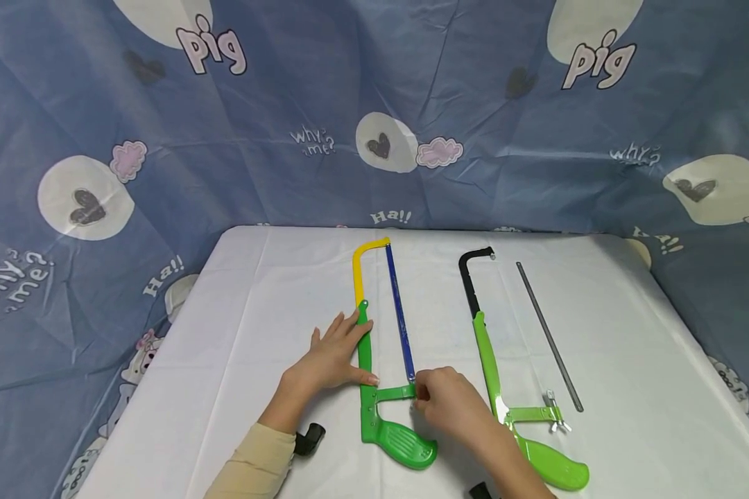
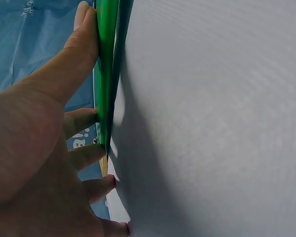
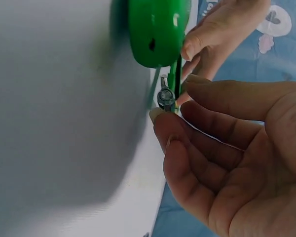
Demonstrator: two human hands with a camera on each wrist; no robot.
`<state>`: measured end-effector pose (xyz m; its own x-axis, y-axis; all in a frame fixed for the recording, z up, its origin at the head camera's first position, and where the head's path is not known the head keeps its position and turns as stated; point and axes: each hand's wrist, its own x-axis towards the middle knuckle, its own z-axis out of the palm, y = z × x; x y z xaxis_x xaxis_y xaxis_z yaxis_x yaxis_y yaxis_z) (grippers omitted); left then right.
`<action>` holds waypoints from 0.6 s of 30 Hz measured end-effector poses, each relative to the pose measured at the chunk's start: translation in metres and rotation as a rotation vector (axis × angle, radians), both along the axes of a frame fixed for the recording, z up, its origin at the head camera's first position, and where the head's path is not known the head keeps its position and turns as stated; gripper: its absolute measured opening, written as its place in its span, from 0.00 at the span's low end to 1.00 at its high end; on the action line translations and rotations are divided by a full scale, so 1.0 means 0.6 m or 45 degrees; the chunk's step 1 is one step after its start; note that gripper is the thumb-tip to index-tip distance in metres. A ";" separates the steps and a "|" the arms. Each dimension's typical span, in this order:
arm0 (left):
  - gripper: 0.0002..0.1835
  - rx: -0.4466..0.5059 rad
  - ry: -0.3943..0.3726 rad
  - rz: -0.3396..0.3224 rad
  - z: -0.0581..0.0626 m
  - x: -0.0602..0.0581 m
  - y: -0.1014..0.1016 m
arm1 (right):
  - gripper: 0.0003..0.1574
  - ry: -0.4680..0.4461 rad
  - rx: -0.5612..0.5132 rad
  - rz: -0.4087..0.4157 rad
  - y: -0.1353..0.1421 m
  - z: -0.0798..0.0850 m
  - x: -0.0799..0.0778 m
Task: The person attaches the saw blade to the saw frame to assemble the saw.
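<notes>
A hacksaw with a green handle (image 1: 407, 445) and a yellow front bow (image 1: 358, 274) lies on the white-covered table. Its blue blade (image 1: 399, 312) spans from the bow's tip to the green crossbar (image 1: 394, 394). Across the green frame rests my left hand (image 1: 331, 357), fingers spread, thumb lower down on the frame. At the crossbar's outer end, my right hand (image 1: 452, 405) has its fingers curled, the thumb and index fingertips at a metal wing nut (image 3: 166, 96). In the head view those fingers hide the nut.
To the right lies a second hacksaw (image 1: 488, 353), lime green with a black bow, its wing nut (image 1: 560, 424) on the crossbar. A loose grey blade (image 1: 549, 336) lies beyond it. Behind the table (image 1: 274, 298) hangs a blue printed cloth (image 1: 324, 83).
</notes>
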<state>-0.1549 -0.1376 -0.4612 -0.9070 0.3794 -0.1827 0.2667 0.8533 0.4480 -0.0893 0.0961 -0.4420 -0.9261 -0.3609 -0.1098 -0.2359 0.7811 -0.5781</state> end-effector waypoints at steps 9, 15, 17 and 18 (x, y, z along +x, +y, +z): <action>0.58 0.006 0.007 0.007 -0.007 0.000 -0.001 | 0.12 0.038 -0.020 0.003 -0.002 -0.012 0.004; 0.58 0.004 0.006 0.007 -0.006 0.000 -0.002 | 0.11 0.022 -0.068 -0.013 0.000 -0.013 0.005; 0.58 0.014 0.007 0.003 -0.005 0.000 -0.002 | 0.11 0.005 -0.077 -0.020 0.000 -0.014 0.004; 0.58 0.017 0.009 0.000 -0.005 0.000 -0.002 | 0.11 -0.004 -0.079 -0.024 0.000 -0.015 0.004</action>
